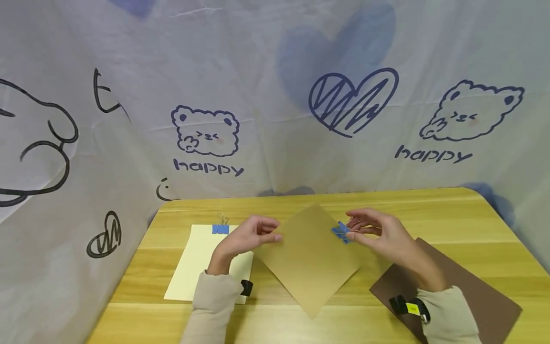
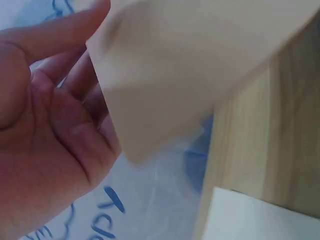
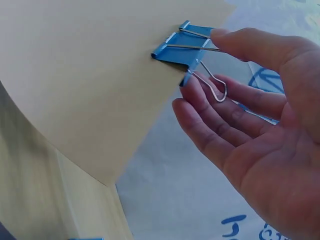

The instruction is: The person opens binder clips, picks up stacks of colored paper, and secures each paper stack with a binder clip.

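Observation:
A tan sheet of paper [image 1: 309,263] is held up over the table, one corner pointing down toward me. My left hand [image 1: 249,234] pinches its left side between thumb and fingers; the left wrist view shows the thumb on the near face of the paper [image 2: 165,75]. At the right edge of the sheet is a blue binder clip [image 1: 341,232] with wire handles. My right hand [image 1: 384,234] grips this clip. In the right wrist view, the thumb is on a handle of the clip [image 3: 182,55], while the fingers lie behind and below it.
A pale yellow sheet [image 1: 189,267] lies on the left of the wooden table [image 1: 142,286], with another blue binder clip [image 1: 220,229] on its top edge. To the right, under my forearm, lies a dark brown sheet [image 1: 481,296]. A printed white cloth [image 1: 266,143] hangs behind the table.

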